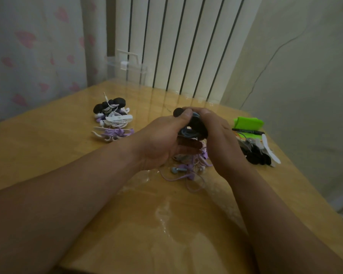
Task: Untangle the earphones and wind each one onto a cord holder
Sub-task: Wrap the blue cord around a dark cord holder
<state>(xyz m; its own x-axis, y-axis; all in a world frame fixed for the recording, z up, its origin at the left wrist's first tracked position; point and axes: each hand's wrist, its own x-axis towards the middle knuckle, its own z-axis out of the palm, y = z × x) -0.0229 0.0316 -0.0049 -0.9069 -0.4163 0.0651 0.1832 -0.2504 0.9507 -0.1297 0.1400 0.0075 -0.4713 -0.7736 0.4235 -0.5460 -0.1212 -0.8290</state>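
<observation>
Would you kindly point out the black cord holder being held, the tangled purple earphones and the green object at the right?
black cord holder (198, 125), head view, on its dark body
tangled purple earphones (184, 167), head view, on a purple earbud
green object (248, 122), head view, on its top face

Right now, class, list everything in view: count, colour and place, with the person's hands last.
black cord holder: one, black, blue cord wound on it, held between both hands
tangled earphones: a heap, purple, white and blue, under the hands
wound earphones: several, white and purple, far left
spare holders: several, black and white, right edge
green object: one, far right
pen: one, black, by the green object
clear box: one, far edge
table: one, wooden
radiator: one, white, behind the table
curtain: one, pale with pink hearts, left
left hand: grips the holder
right hand: grips the holder
</observation>
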